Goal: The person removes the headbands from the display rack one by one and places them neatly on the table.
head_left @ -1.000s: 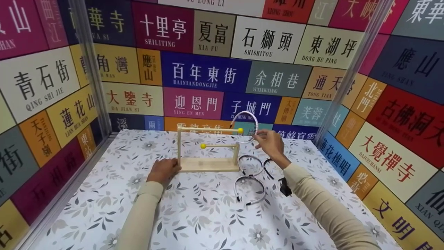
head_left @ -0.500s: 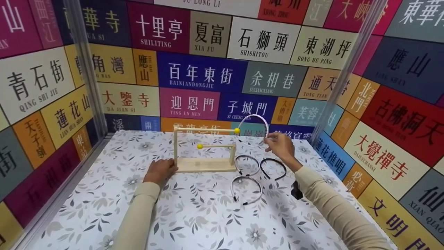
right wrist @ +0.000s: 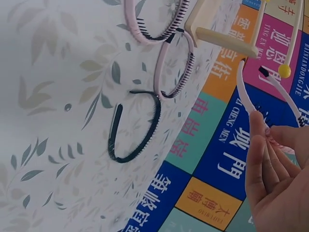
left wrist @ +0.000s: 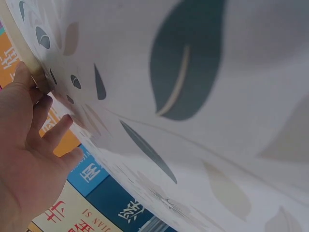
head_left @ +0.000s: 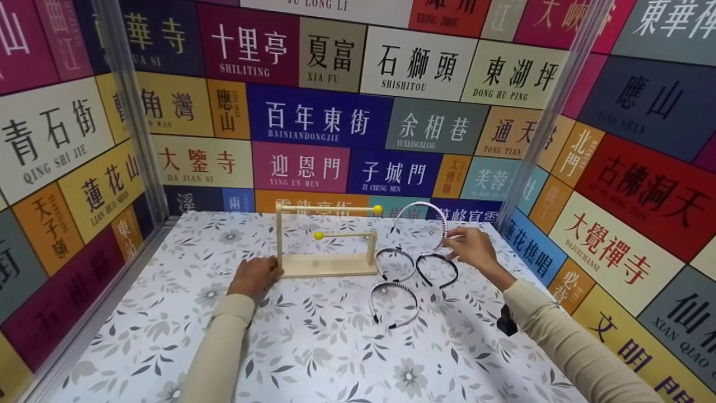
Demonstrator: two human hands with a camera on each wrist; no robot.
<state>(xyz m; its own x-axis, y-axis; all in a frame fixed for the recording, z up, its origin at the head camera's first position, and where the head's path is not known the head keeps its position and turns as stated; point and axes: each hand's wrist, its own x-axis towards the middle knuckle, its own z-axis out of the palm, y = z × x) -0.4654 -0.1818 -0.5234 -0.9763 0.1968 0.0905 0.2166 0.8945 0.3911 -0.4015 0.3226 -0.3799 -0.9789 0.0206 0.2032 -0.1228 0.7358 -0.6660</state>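
Note:
My right hand pinches a pale pink toothed headband between thumb and fingers, raised above the table. In the right wrist view both ends of this headband point away from the hand. My left hand holds the left end of a wooden stand, thumb and forefinger at its base. Two horizontal rods tipped with yellow balls reach out from the stand's posts, the upper one rightward and the lower one leftward. The held headband is right of the upper ball, apart from it.
On the patterned table, right of the stand, lie a pale headband, a black headband and, nearer, another pale headband. A small black object is by the right sleeve. Walls with printed signs enclose the table.
My right hand has moved right and lower with the pale headband, away from the upper rod's ball, uncovering the black headband. The left hand stays at the stand's base.

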